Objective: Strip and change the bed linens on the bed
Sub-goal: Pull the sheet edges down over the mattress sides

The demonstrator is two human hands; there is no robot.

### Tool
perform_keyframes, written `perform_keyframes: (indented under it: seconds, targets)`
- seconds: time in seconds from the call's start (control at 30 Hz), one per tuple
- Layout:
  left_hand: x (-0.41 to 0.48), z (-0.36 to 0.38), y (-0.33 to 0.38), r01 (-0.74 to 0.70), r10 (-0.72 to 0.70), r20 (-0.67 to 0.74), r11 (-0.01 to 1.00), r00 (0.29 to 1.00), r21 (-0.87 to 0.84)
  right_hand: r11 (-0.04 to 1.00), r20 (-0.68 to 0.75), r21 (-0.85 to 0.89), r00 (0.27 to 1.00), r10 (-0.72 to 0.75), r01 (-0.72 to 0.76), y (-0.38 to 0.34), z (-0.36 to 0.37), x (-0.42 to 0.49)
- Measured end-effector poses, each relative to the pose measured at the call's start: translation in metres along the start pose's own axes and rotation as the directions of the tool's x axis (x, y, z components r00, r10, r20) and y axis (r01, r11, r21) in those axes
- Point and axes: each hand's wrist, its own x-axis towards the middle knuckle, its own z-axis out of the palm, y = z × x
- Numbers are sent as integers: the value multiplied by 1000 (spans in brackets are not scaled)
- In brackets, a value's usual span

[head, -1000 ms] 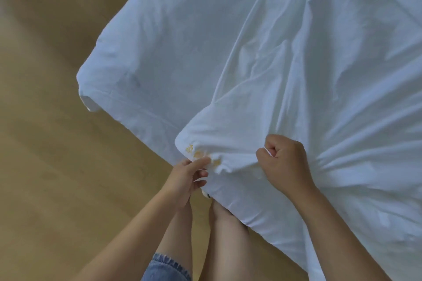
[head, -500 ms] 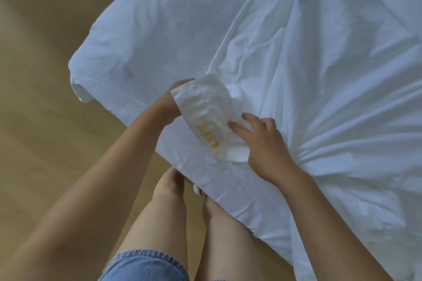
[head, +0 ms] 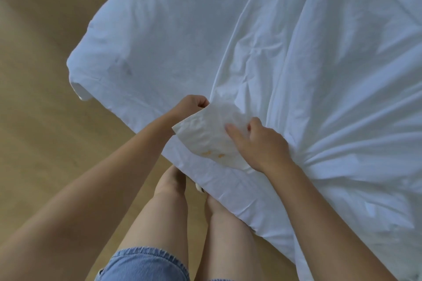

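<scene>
Head cam: left hand (head: 194,106) is fisted around the sheet corner (head: 203,138), and right hand (head: 260,146) has fingers curled gripping its other side, over the bed (head: 173,29).

Room is left over the tan wooden floor (head: 36,121) leftward; rightward, passage is barred by the rumpled white fabric bedsheet (head: 319,80).
</scene>
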Motion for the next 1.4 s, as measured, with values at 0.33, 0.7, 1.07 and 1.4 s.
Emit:
perform_keyframes:
  seconds: [0.33, 0.7, 1.07, 1.4]
  targets:
    - [9, -1, -22, 94, -111, -98, 983, 989, -161, 947, -6, -299, 993, 121, -117, 2, 32, 28]
    - [31, -6, -30, 143, -104, -265, 981, 958, 131, 959, -100, -267, 992, 74, -98, 10, 38, 29]
    - [25, 3, 9, 289, -303, 13, 919, 953, 267, 986, -255, -150, 966, 28, -69, 15, 40, 21]
    - [9, -10, 13, 261, -326, 13, 780, 945, 568, 999, -351, 31, 936, -26, 40, 24, 38, 12]
